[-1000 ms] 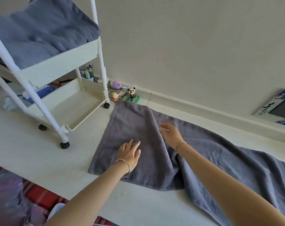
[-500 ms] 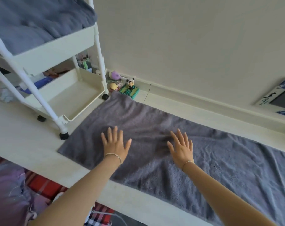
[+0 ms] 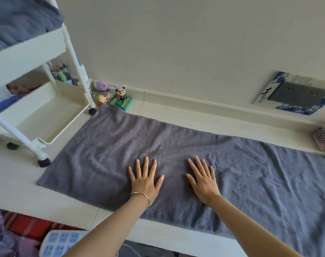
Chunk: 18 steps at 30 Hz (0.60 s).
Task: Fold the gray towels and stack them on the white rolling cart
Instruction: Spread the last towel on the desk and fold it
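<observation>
Both hands flat, left hand [image 3: 145, 183], right hand [image 3: 204, 184], on gray towel [image 3: 113, 145]

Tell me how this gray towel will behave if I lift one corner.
Probably floppy: the gray towel lies flat with soft wrinkles, so it should sag and drape. Its fuzzy pile looks grippy, unlikely to slip from the left hand or right hand. Being long, it may drag.
</observation>
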### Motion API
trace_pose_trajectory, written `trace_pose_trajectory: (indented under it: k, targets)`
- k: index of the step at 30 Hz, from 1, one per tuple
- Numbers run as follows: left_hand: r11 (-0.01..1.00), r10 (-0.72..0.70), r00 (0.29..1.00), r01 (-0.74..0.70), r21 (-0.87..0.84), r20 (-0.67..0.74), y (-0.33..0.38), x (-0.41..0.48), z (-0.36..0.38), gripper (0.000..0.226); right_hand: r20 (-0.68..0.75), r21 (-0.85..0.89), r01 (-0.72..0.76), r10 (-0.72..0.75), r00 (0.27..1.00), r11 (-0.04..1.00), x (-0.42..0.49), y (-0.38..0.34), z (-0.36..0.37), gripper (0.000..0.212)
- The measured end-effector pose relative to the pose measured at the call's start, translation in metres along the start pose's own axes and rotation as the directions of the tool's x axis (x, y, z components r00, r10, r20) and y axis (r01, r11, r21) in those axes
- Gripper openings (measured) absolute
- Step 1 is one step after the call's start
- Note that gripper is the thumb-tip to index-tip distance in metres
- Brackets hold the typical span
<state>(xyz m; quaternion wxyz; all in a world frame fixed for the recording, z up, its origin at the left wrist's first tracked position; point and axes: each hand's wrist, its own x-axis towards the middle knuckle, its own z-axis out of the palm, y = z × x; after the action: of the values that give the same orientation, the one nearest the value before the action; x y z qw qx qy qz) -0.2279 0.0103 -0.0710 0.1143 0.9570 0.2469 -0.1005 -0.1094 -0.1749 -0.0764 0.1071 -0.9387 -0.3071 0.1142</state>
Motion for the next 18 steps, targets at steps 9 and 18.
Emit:
trace_pose_trajectory:
  k: [9, 18]
  targets:
    - [0.946, 0.323, 0.943, -0.320, -0.052, 0.076, 0.140, 0.019, -0.013, 0.060, -0.146, 0.152, -0.253, 0.275, 0.950, 0.955, -0.040, 0.119, -0.071, 0.060]
    - [0.833, 0.542, 0.835, -0.520, -0.190, 0.094, 0.311, 0.006, -0.003, 0.058, -0.189, 0.467, -0.539, 0.675, 0.713, 0.701, -0.111, 0.282, -0.139, 0.076]
